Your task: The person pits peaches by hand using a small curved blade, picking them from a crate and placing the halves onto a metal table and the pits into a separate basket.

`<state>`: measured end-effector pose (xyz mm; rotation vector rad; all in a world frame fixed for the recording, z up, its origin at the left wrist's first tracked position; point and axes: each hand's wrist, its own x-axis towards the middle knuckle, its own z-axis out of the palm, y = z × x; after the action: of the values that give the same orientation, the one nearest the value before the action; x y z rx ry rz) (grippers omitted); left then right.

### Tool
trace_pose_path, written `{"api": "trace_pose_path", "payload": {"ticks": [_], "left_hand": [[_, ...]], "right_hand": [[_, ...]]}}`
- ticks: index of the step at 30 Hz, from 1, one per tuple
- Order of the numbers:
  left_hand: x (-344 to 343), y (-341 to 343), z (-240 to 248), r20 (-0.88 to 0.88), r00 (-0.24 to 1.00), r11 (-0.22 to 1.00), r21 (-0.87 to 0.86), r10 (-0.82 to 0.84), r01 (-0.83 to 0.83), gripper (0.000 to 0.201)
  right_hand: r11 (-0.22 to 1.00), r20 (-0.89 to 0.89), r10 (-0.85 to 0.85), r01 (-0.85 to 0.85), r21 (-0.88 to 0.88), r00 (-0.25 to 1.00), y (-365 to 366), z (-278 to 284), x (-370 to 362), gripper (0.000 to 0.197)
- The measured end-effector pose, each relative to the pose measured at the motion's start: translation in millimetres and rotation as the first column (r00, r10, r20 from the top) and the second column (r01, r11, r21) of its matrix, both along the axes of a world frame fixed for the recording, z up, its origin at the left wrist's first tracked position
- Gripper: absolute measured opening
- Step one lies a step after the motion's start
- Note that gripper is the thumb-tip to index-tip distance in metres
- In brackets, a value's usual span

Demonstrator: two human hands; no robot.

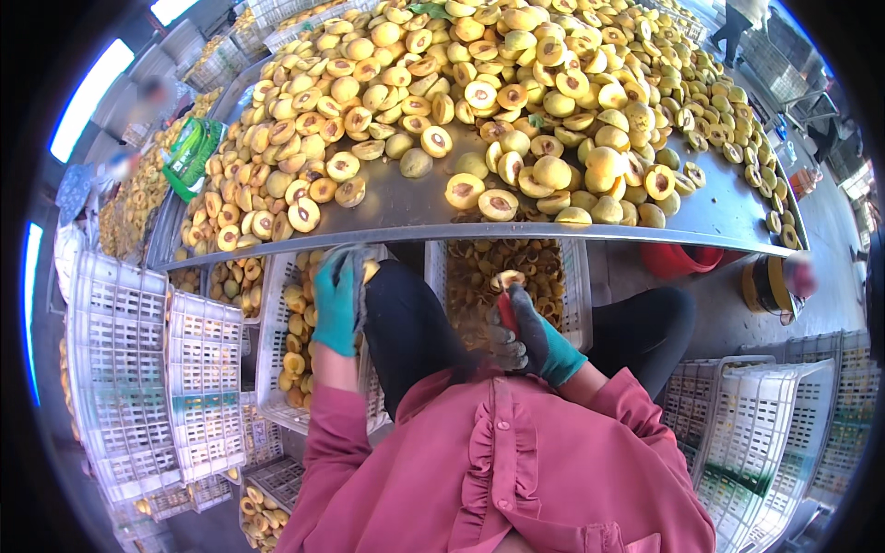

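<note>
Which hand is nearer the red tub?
Right. The right hand is left of the red tub and lower in the picture; the left hand is much farther left, beside the left knee.

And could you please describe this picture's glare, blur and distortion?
All in the head view: light strips at the left glare white; the metal table bows along its front; the left hand looks slightly smeared; the corners are black.
</note>
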<state>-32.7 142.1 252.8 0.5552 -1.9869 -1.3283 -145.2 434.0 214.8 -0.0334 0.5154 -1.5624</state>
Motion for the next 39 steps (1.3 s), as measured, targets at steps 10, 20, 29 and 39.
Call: {"api": "trace_pose_path", "payload": {"ticks": [10, 20, 29, 39], "left_hand": [[-170, 6, -24, 0.250, 0.938, 0.942, -0.173, -0.239, 0.287, 0.038], [-155, 34, -16, -0.399, 0.842, 0.493, 0.685, -0.363, 0.537, 0.033], [-111, 99, 7, -0.391, 0.881, 0.565, 0.677, -0.266, 0.471, 0.041], [-97, 123, 46, -0.157, 0.923, 0.889, 0.253, -0.351, 0.381, 0.035]], "right_hand": [[0.991, -0.839, -0.026, 0.125, 0.050, 0.543, -3, 7, 0, 0.052], [0.876, -0.905, -0.415, 0.227, -0.425, -0.093, -13, 20, -29, 0.031], [0.917, -0.920, -0.281, 0.358, -0.173, 0.275, -35, 61, -26, 0.032], [0.991, -0.723, -0.132, 0.088, -0.099, 0.679, -19, 61, -20, 0.046]]}}
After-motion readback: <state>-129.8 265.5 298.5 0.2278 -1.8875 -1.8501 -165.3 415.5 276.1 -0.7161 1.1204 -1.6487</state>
